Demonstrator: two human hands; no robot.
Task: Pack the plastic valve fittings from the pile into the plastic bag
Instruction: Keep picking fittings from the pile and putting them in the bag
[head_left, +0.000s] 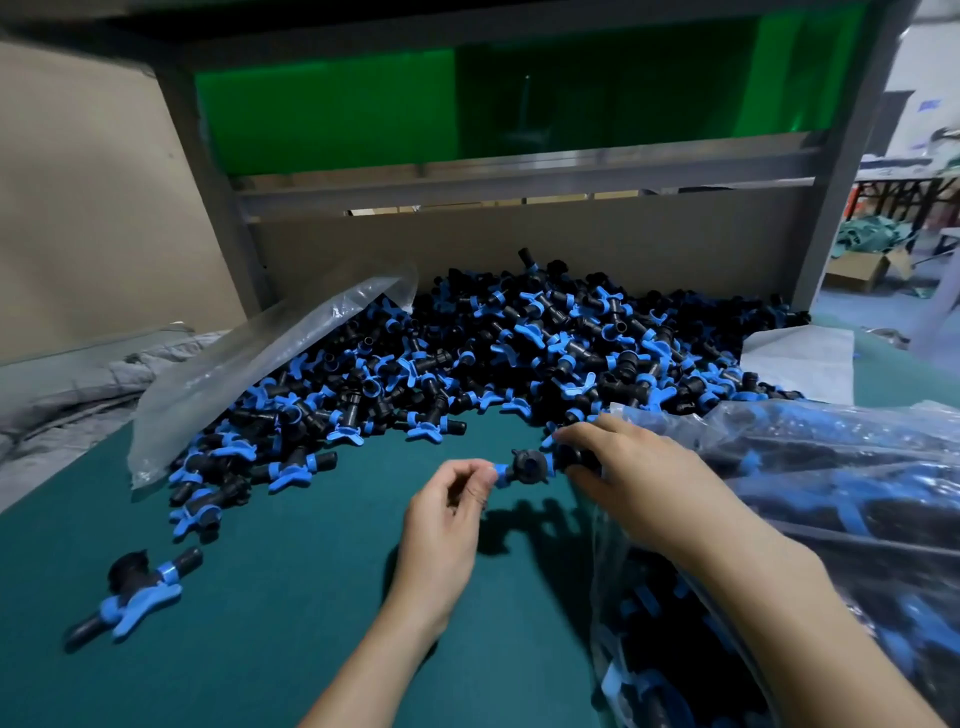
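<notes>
A big pile of black valve fittings with blue handles (519, 353) covers the back of the green table (291, 597). One black and blue fitting (524, 466) hangs above the table between my hands. My left hand (449, 512) pinches its blue left end. My right hand (631, 470) grips its right end, fingers curled round it, at the mouth of the clear plastic bag (810, 519). That bag lies at the right and holds many fittings.
A lone fitting (132, 592) lies at the table's front left. An empty clear bag (249, 364) drapes over the pile's left side. A white sheet (800, 358) lies at the right back. A grey metal frame (519, 182) and cardboard wall stand behind the pile.
</notes>
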